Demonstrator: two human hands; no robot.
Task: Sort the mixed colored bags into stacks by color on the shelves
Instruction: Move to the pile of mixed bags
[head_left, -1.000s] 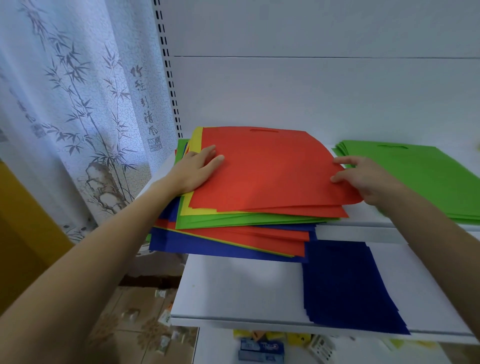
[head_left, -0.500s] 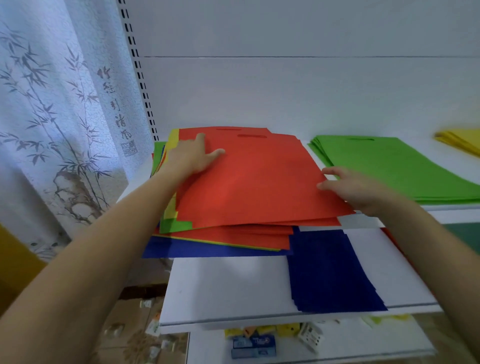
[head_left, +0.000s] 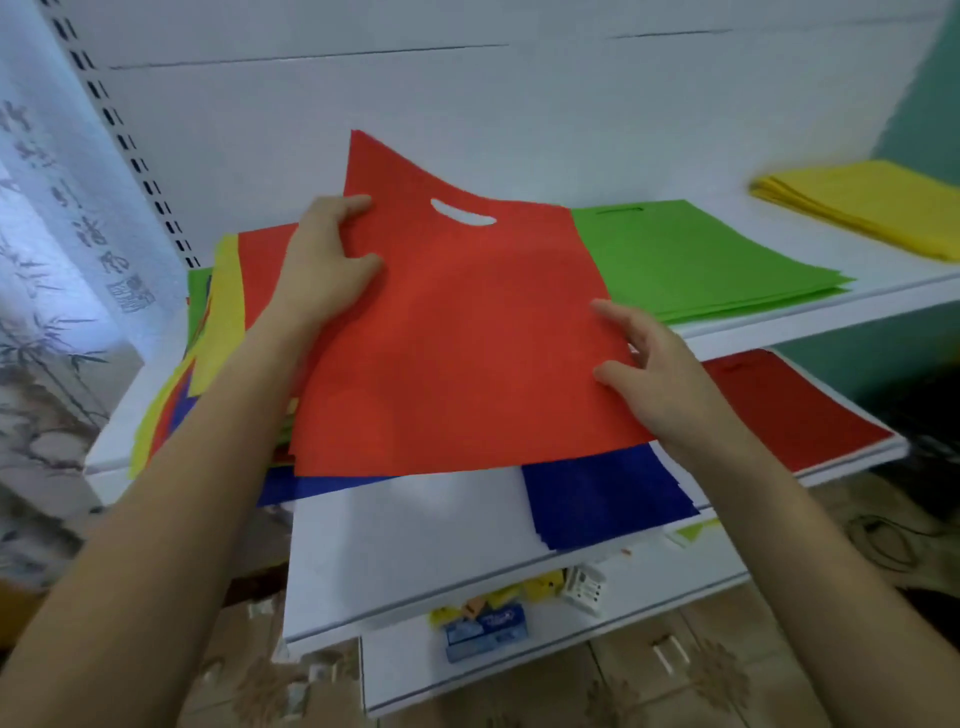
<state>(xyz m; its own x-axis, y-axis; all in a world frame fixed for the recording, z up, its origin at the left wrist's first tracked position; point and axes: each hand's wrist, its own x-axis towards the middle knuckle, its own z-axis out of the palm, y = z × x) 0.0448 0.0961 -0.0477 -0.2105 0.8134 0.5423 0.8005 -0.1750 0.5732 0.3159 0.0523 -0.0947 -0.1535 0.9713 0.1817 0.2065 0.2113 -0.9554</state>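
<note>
A red bag (head_left: 457, 332) with an oval handle hole is lifted off the mixed pile (head_left: 218, 322) of red, yellow, green and blue bags on the upper shelf's left end. My left hand (head_left: 327, 260) grips its left edge, thumb on top. My right hand (head_left: 649, 364) holds its right edge, fingers curled under it. On the same shelf lie a green stack (head_left: 691, 260) and a yellow stack (head_left: 872, 202). The shelf below carries a blue stack (head_left: 602, 493) and a red stack (head_left: 789, 405).
White shelf boards (head_left: 415, 545) jut out toward me, with a white back panel behind. A bamboo-print curtain (head_left: 62, 312) hangs at the left. Small packets and a blue box (head_left: 485, 631) lie on the lowest shelf. The floor below is tiled.
Both hands have raised the top red bag off the mixed pile and shifted it right. The view has swung right, bringing the yellow and red stacks into sight.
</note>
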